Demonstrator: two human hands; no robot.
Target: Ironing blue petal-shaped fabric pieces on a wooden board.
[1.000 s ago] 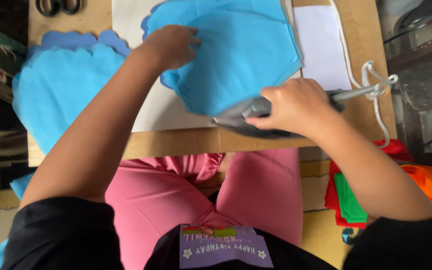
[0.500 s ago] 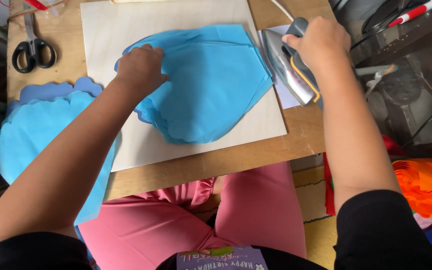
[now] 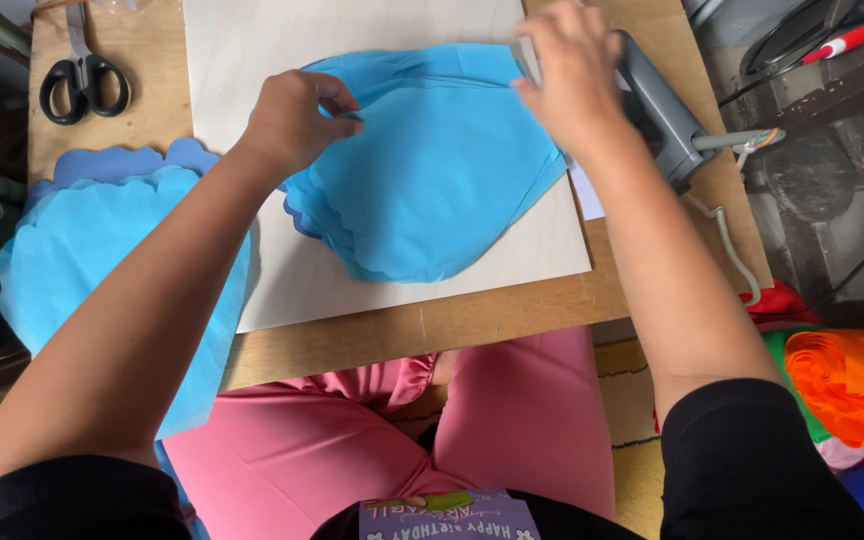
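A stack of light blue scalloped tissue paper (image 3: 432, 170) lies on a pale wooden board (image 3: 282, 290). My left hand (image 3: 297, 118) pinches the stack's upper left edge, fingers curled onto the paper. At the stack's top right corner, my right hand (image 3: 570, 72) has its fingertips closed on the paper edge. A grey clothes iron (image 3: 664, 108) rests just behind and to the right of that hand, with no hand on it.
Black scissors (image 3: 84, 82) lie at the table's far left. A second pile of blue scalloped paper (image 3: 92, 270) overhangs the left edge of the wooden table (image 3: 472, 320). The iron's cord (image 3: 730, 248) trails off the right. Orange paper (image 3: 852, 385) sits low on the right.
My right hand has set the iron down at the right and moved onto the paper's top right corner. The left hand stays on the paper's left edge.
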